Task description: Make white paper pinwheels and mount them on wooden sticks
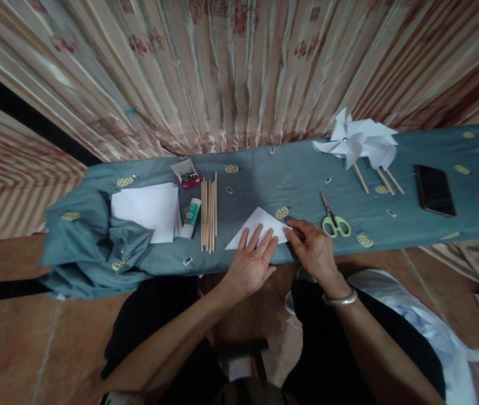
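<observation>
A sheet of white paper, folded into a triangle, lies at the table's near edge in the head view. My left hand rests flat on it, fingers spread, pressing its lower side. At the paper's right corner my right hand is closed, with thumb and forefinger pinching the edge; its other fingers are curled under and partly hidden. A pair of scissors with green handles lies just right of that hand, blades slightly apart.
Left of the paper are several wooden sticks, a glue stick, a small box of pins and a stack of white paper. Paper pinwheels and a black phone lie to the right. A curtain hangs behind the cloth-covered table.
</observation>
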### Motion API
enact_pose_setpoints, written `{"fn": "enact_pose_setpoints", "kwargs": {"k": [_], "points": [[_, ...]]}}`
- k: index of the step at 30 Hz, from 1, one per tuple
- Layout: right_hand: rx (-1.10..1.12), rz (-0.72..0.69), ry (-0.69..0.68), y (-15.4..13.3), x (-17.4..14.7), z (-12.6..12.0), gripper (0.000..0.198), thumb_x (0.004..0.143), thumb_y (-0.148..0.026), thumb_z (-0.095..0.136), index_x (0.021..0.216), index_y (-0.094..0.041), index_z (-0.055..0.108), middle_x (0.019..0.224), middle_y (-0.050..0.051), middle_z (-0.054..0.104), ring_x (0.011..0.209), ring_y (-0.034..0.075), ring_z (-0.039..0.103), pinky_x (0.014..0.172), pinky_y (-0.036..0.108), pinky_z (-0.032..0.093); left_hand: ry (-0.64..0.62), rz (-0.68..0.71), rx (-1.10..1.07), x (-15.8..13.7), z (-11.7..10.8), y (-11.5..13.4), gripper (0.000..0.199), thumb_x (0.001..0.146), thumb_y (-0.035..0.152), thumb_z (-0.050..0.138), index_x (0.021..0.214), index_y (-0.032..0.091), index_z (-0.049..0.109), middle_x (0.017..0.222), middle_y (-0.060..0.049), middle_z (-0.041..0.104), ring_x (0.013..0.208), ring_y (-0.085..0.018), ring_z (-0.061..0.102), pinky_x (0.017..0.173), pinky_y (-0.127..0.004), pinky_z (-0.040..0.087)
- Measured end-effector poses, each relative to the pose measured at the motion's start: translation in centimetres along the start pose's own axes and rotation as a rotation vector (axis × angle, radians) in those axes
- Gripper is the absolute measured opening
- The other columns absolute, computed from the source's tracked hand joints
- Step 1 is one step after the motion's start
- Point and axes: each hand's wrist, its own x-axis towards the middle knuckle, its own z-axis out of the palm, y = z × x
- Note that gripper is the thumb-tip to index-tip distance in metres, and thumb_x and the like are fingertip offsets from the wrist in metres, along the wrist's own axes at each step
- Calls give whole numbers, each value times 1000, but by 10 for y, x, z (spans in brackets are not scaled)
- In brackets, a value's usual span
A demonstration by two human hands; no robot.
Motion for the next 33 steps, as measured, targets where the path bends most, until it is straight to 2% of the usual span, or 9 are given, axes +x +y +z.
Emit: {"fn": "enact_pose_setpoints", "kwargs": {"k": [7, 13, 26, 33], "points": [[-63, -168, 29, -9, -9, 6, 44, 95, -41, 46, 122, -10, 61, 118, 18, 68, 111, 32, 59, 95, 48, 46, 11, 9, 30, 0, 1, 0, 66, 87, 38, 60, 142, 10, 39, 153, -15, 38, 143, -37, 27, 116, -58, 21], [-51, -149, -7, -8, -18, 15, 45, 97, -37, 41, 132, -12, 54, 130, 18, 61, 124, 31, 51, 101, 51, 41, 38, 16, 62, 1, 5, -1, 65, 85, 36, 62, 142, 12, 39, 151, -15, 40, 143, -37, 28, 115, -59, 23], [-102, -160, -26, -8, -19, 13, 46, 98, -36, 38, 134, -11, 51, 135, 17, 57, 126, 30, 48, 103, 47, 40, 6, 18, 133, 3, 3, -2, 66, 85, 31, 61, 142, 9, 39, 151, -18, 39, 143, -35, 30, 117, -56, 22], [-79, -159, -10, -3, -20, 14, 46, 96, -37, 42, 134, -10, 52, 133, 17, 58, 123, 31, 50, 101, 46, 40, 31, -7, 129, -15, -4, -11, 65, 84, 26, 60, 142, 7, 38, 151, -20, 39, 143, -32, 31, 117, -53, 24]]}}
